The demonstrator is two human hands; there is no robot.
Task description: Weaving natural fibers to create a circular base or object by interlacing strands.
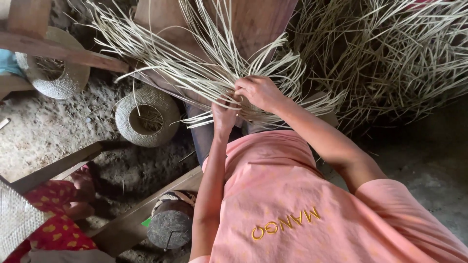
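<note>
Here both hands meet at the middle of a bundle of pale strips (pixel 195 68), thin flat cane or bamboo splints that fan out toward 12 o'clock and 10 o'clock from the point where they are gathered. The right hand (pixel 258 91) lies on top of the gathered part with its fingers curled down over the strips, so it looks closed on them. The left hand (pixel 225 113) is just below, at about 7 o'clock from the right one, and its fingers go up into the same strips; I cannot tell if it pinches one strip or only presses against them.

The strips look very light and springy. They bend in long curves without breaking, but I judge that a sharp fold would crack them, and the edges may be slippery and a little sharp for the fingers. The best place to hold is where they cross and lie tight together, near the hands, because the free ends are loose and would whip about.

A much bigger loose heap of strips (pixel 390 53) lies at 2 o'clock from the hands. On the earth floor (pixel 44 131), at 9 o'clock, stands a small round woven basket (pixel 146 117), and a second one (pixel 56 73) is farther away at 10 o'clock, partly under a wooden beam (pixel 63 51).
</note>
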